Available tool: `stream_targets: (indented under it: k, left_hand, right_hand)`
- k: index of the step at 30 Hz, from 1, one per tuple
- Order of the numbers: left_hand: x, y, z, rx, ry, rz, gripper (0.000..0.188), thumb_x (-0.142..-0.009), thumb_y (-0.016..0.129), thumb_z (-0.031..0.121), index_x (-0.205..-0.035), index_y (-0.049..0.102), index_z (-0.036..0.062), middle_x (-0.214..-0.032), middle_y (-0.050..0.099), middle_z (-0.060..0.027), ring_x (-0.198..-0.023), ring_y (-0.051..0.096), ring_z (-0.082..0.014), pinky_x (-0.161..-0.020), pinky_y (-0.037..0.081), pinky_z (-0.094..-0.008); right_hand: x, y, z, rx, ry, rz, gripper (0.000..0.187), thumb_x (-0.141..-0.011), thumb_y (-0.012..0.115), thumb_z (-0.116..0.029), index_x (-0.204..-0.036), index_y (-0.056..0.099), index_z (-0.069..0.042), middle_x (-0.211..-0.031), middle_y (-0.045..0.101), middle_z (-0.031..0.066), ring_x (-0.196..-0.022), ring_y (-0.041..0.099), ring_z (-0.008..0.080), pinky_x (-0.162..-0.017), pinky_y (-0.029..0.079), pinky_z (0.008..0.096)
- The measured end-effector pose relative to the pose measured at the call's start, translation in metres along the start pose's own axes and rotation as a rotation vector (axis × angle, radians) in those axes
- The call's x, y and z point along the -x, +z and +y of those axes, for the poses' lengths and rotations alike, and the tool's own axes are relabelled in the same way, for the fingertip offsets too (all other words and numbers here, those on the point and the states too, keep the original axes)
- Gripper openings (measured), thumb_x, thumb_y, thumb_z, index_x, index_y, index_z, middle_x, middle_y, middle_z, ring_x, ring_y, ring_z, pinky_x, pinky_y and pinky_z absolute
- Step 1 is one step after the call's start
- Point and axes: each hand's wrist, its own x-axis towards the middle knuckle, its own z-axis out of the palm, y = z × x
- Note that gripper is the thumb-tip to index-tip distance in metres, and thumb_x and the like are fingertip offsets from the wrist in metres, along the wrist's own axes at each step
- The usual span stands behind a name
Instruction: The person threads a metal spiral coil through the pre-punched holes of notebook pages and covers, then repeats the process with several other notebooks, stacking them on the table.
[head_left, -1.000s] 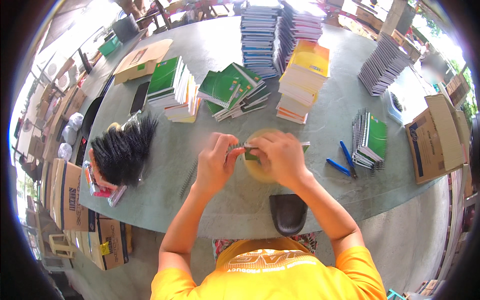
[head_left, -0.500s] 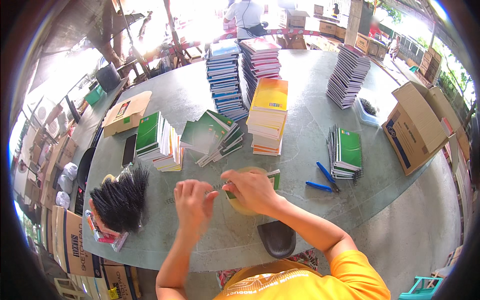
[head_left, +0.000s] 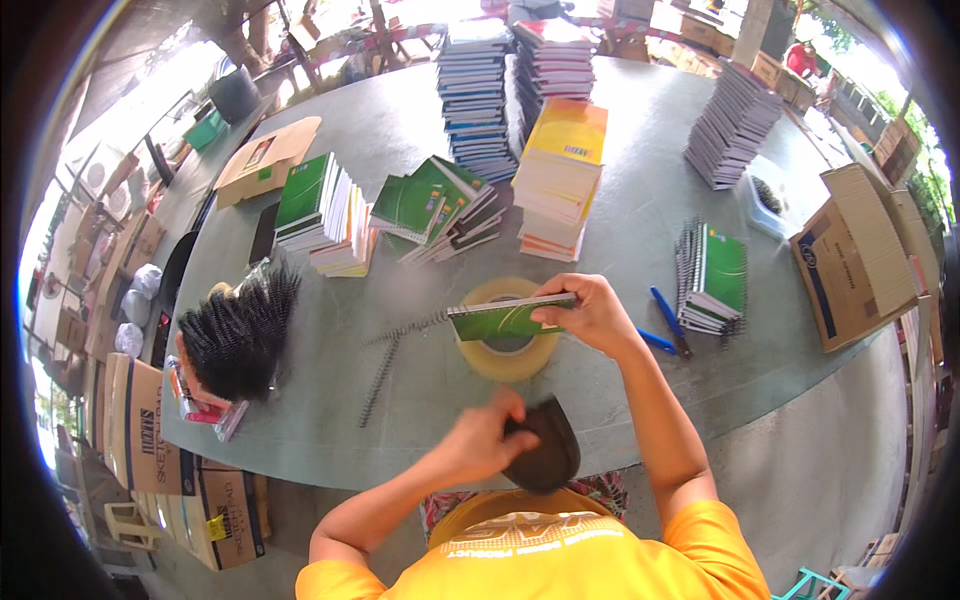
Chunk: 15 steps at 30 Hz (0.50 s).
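Observation:
My right hand pinches the right end of a small green notebook, tilted over a wide roll of tape. A black spiral coil sticks out leftward from the notebook's upper edge. Below that coil, another loose black coil lies on the table. My left hand, slightly blurred, has its fingers closed at the left rim of a black rounded, scoop-shaped piece by the table's front edge. What that piece is exactly I cannot make out.
Green notebooks lie fanned beyond the tape, beside a stack and a yellow-topped pile. A bundle of black coils sits at left. Blue-handled pliers, coil-edged notebooks and an open carton stand at right.
My left hand has moved down and right from the coil to the black piece, which is now tilted. My right hand has shifted right and up, holding the notebook's right end.

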Motion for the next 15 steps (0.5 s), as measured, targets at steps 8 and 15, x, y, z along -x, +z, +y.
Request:
stream_targets:
  k: [8, 15]
  left_hand:
    - [0.0, -0.077, 0.008, -0.347, 0.19, 0.188, 0.037, -0.076, 0.064, -0.001, -0.112, 0.062, 0.0054, -0.108, 0.065, -0.0145, -0.095, 0.062, -0.0189, -0.081, 0.048, -0.0304]
    - [-0.025, -0.09, 0.016, -0.443, 0.308, 0.308, 0.033, -0.079, 0.062, 0.002, -0.112, 0.063, 0.0053, -0.101, 0.066, -0.0119, -0.081, 0.064, -0.0181, -0.071, 0.051, -0.0337]
  right_hand:
    - [-0.003, 0.021, 0.007, -0.286, -0.07, -0.005, 0.024, -0.079, 0.068, 0.001, -0.103, 0.066, 0.001, -0.101, 0.068, 0.0057, -0.091, 0.059, 0.0087, -0.083, 0.048, 0.0242]
    - [0.003, 0.017, 0.022, -0.373, -0.063, -0.004, 0.026, -0.079, 0.066, 0.002, -0.105, 0.065, 0.0, -0.1, 0.068, 0.0054, -0.089, 0.059, 0.0088, -0.082, 0.048, 0.0239]
